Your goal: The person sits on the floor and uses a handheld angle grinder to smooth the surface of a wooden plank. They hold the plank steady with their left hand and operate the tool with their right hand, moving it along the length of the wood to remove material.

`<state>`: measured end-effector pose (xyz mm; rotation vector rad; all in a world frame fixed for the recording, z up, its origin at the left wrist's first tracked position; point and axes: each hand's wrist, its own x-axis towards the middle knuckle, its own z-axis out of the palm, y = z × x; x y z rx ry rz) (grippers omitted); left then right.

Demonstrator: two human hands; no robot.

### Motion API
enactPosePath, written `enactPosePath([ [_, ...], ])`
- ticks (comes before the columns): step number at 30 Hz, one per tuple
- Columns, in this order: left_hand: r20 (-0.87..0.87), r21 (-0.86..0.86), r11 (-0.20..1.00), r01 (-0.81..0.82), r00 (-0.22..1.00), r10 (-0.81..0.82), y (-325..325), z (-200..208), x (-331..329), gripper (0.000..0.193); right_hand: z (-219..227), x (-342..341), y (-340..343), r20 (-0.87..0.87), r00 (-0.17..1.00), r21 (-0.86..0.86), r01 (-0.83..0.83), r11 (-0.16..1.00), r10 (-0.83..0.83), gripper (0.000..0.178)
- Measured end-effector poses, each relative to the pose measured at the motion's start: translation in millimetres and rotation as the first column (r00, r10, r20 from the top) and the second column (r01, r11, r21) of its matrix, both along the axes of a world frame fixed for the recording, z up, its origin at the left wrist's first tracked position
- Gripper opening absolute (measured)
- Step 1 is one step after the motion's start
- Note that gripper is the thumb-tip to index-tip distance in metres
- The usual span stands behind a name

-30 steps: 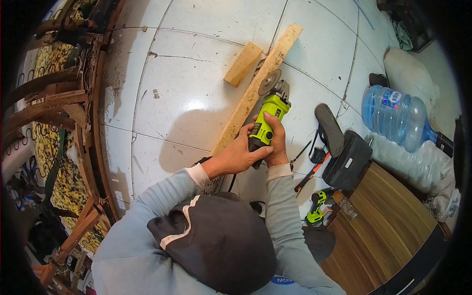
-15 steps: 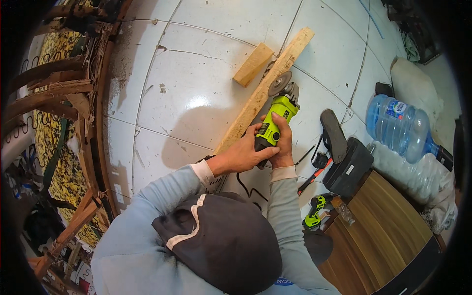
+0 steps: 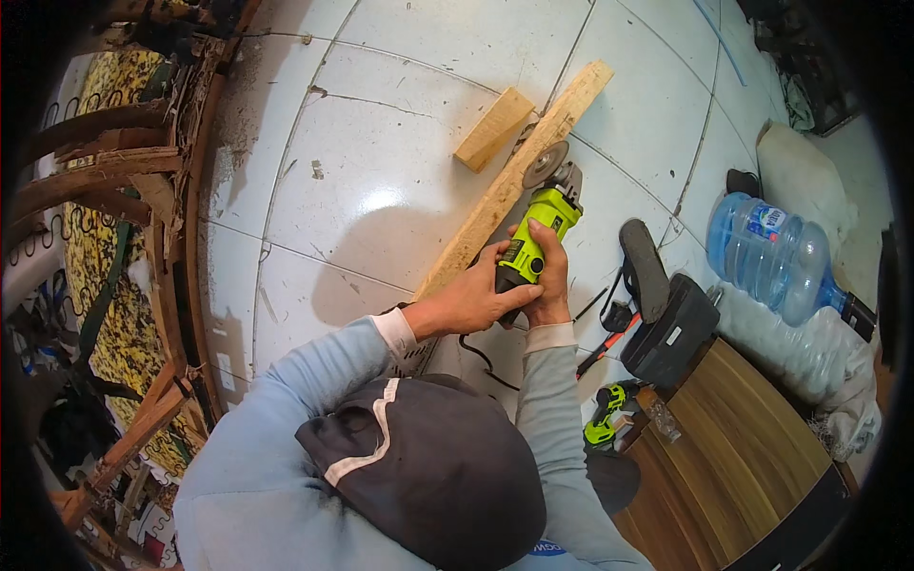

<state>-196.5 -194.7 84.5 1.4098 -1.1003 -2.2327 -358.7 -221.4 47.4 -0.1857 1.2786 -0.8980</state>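
Both of my hands are wrapped round a lime-green angle grinder point(image 3: 535, 230) with a dark rear end. My left hand point(image 3: 466, 297) grips its back part, thumb laid across the rear. On the other side, my right hand point(image 3: 546, 281) closes round the body, its thumb resting on top. The grinder's disc point(image 3: 546, 164) is at the right edge of a long wooden batten point(image 3: 486, 214); whether it touches the wood I cannot tell. A short wood block point(image 3: 494, 129) lies left of the batten's far part. A dark cord runs back from the grinder.
At left stands a worn wooden furniture frame point(image 3: 176, 219) with springs. On the right are a black case point(image 3: 671, 325), a green cordless tool point(image 3: 606, 415), a large blue water bottle point(image 3: 773, 249) and a wood-grain panel point(image 3: 738, 443). White tiled floor point(image 3: 381, 152) lies beneath.
The view has shifted slightly, so the scene sits a little differently in the picture. Both hands keep their hold on the angle grinder, which stays beside the batten.
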Motion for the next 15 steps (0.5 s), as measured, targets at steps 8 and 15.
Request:
enactPosePath([
  [8, -0.004, 0.015, 1.000, 0.011, 1.000, -0.011, -6, 8, 0, 0.111, -4, -4, -4, 0.011, 1.000, 0.006, -0.007, 1.000, 0.007, 0.035],
  [15, -0.023, -0.034, 0.999, -0.023, 0.999, 0.023, -2, -8, -8, 0.112, -10, -12, -9, 0.051, 0.997, 0.037, -0.056, 0.998, 0.054, 0.036],
])
